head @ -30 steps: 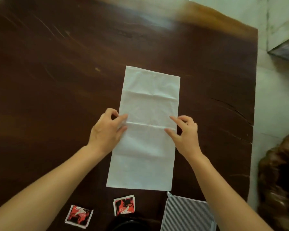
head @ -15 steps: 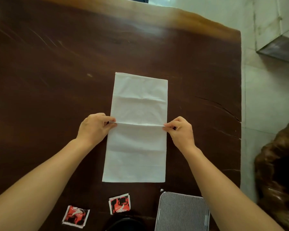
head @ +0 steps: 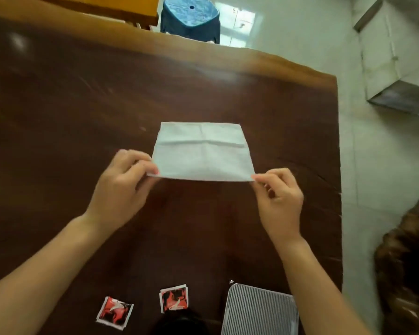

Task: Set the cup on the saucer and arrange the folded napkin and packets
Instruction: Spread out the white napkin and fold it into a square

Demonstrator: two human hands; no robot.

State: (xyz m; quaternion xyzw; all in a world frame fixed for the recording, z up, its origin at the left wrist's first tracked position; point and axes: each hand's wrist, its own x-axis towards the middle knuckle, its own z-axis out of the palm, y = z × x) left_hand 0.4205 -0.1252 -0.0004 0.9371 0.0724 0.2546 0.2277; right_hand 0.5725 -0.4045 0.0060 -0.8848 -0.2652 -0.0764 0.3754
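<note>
Between your hands, the napkin (head: 203, 155) lies folded; left hand (head: 124, 187) and right hand (head: 279, 201) pinch its near corners.

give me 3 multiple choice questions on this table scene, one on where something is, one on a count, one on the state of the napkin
1. Where do the packets lie relative to the napkin?
A. nearer the person
B. beyond it
C. on top of it

2. How many red packets show?
A. one
B. two
C. four

3. How is the napkin held?
A. crumpled in one fist
B. pinched at its two near corners
C. untouched

Answers:
1 A: both the left packet and the right packet sit near the picture's bottom edge, below the napkin.
2 B: only those two show on the table.
3 B: the left hand and right hand each grip a near corner with the fingers.
</note>
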